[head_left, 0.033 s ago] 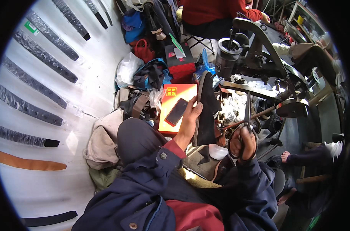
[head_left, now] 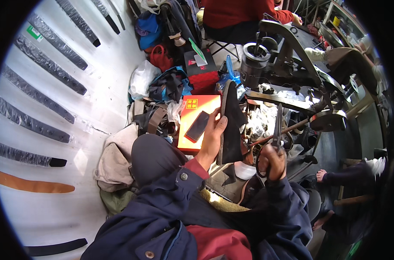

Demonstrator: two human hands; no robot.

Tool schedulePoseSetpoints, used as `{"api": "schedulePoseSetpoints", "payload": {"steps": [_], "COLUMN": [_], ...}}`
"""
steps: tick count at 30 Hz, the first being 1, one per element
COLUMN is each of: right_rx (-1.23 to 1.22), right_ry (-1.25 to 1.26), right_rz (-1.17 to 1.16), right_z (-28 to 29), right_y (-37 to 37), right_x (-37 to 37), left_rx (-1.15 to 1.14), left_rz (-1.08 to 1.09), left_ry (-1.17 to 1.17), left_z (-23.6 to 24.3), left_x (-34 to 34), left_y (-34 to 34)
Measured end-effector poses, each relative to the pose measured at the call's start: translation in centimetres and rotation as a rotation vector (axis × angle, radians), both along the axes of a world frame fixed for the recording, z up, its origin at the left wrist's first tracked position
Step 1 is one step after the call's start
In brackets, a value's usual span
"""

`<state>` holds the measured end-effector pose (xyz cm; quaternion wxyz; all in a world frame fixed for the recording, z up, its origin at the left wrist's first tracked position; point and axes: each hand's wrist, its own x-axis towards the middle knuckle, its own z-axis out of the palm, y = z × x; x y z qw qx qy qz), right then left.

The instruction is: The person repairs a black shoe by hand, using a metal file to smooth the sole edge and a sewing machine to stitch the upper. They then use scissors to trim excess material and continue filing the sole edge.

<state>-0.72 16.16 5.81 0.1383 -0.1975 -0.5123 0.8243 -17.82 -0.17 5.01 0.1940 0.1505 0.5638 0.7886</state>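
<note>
My left hand (head_left: 212,138) is closed on the edge of a black cloth shoe (head_left: 233,130), held up on its side with the sole edge toward my palm. To the right of the shoe, my right hand (head_left: 273,162) grips a pair of dark scissors (head_left: 278,125), its fingers around the large loop handles and the blades pointing up and away. The blades are apart from the shoe and look closed together. A dark phone with a red edge (head_left: 197,126) lies on an orange box (head_left: 209,104) just left of my left hand.
A black metal sewing machine (head_left: 288,52) with a can-like pot (head_left: 255,65) stands ahead on the right. Wrapped dark strips (head_left: 51,65) hang on the white panel at left. Bags and cloth (head_left: 168,84) pile up ahead. A person in red (head_left: 240,17) sits beyond; others are at right.
My right hand and the scissors have shifted very slightly. The left hand and the shoe stay nearly in place.
</note>
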Motion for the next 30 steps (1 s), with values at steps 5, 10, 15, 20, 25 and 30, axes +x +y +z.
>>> {"api": "schedulePoseSetpoints", "payload": {"steps": [5,10,15,20,25,30], "right_rx": [0.227,0.086,0.052,-0.144,-0.489,-0.343], "right_ry": [-0.062,0.177,0.100,-0.193,-0.012,-0.008], "right_rz": [-0.134,0.045,0.043,-0.198,0.023,-0.278], "right_z": [-0.4,0.2,-2.9,-6.5,-4.0,-0.9], "right_y": [-2.0,-3.8,-2.5,1.5,0.5,2.1], "right_x": [0.5,1.4,1.1,3.2,5.6,9.5], "left_rx": [-0.474,-0.454,-0.314,-0.121,-0.106,-0.339], "left_rz": [0.304,0.241,0.156,0.071,-0.204,-0.452], "left_ry": [0.718,0.562,0.568,0.441,0.485,0.868], "left_z": [1.4,1.5,1.5,1.3,0.5,-0.6], "left_x": [2.6,4.6,6.0,6.7,9.2,10.9], "left_y": [-3.3,-4.1,-2.8,-2.1,-0.8,3.0]}}
